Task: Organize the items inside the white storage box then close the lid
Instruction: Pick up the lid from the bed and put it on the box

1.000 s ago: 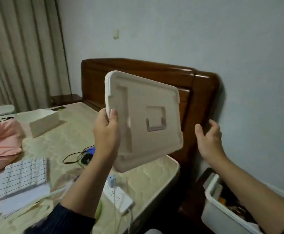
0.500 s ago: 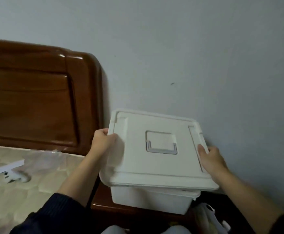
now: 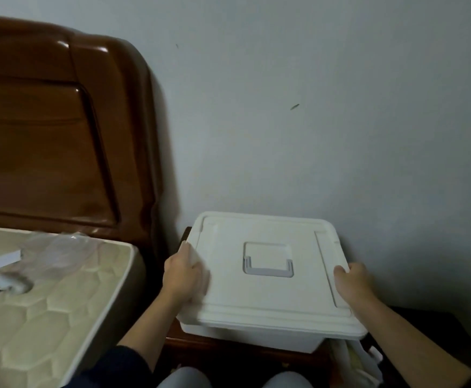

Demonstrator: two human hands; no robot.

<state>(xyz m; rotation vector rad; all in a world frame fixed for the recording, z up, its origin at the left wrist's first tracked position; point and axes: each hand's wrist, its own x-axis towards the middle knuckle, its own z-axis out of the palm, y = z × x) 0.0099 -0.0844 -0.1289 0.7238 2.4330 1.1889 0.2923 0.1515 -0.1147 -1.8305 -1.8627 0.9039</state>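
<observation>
Head view: lid point(image 3: 267, 278) sits on the white storage box point(image 3: 256, 336), on a dark wood stand by the wall, right of the mattress point(image 3: 46, 298). Left hand point(image 3: 184, 273) grips lid's left edge, right hand point(image 3: 353, 281) grips right edge, fingers curled over rim.

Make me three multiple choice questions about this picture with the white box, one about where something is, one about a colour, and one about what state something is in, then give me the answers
1. Where is the white box?
A. On the mattress
B. On a dark wooden stand beside the bed
C. Against the curtain

2. What colour is the headboard?
A. Brown
B. White
C. Grey

3. How is the lid?
A. Leaning on the wall
B. Lying on the box, held at both sides
C. On the mattress

Answers: 1 B, wood shows under the box, right of the mattress. 2 A, it is glossy brown wood. 3 B, the left hand and right hand hold its edges.
</observation>
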